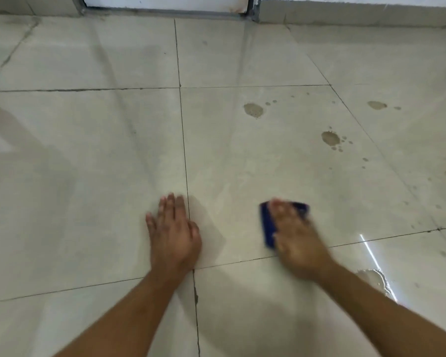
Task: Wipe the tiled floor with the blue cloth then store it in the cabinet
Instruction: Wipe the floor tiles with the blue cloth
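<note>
The pale tiled floor [242,150] fills the view. A folded blue cloth [267,228] lies flat on a tile, and my right hand [294,238] presses down on it, blurred by motion; most of the cloth is hidden under the palm and fingers. To its left my left hand [174,233] rests flat on the floor with fingers spread, holding nothing. Brownish wet spots [253,110] and a second patch of spots [330,138] mark the tiles beyond the right hand. No cabinet is in view.
A door threshold with a metal frame [165,10] runs along the far edge, with a low tiled skirting [358,14] to its right. A puddle with a bright glare streak [371,276] sits near my right forearm. Dark grout lines cross the floor.
</note>
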